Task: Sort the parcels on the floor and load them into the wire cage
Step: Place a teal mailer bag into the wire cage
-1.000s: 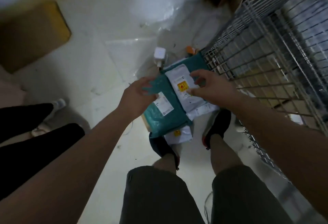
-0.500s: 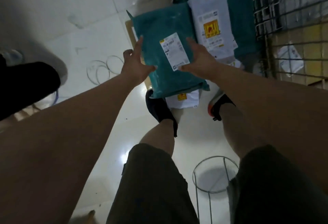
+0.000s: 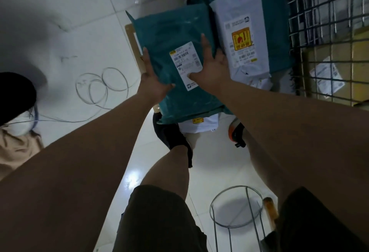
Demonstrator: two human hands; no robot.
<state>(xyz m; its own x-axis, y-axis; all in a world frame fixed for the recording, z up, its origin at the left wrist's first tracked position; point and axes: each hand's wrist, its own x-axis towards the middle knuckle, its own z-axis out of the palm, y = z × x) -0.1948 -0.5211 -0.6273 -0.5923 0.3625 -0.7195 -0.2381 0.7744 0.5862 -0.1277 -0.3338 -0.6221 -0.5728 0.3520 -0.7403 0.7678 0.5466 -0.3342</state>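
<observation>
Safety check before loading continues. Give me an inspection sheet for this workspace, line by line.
Surface: glossy white tiled floor.
Job's things: teal parcel with a white label. Beside it, a white parcel with a yellow sticker lies over a second teal parcel. Another white parcel sits underneath, near the shoes. Wire cage at right, cardboard boxes inside.
Clutter: round wire stand by the right leg; flat cardboard under the teal parcel.
Grippers: left hand holds the teal parcel's left edge; right hand holds its right edge, thumb on the label.
Cables: thin cable looped on the floor, left of the parcels.
Surroundings: second person in a beige top at the left edge.
</observation>
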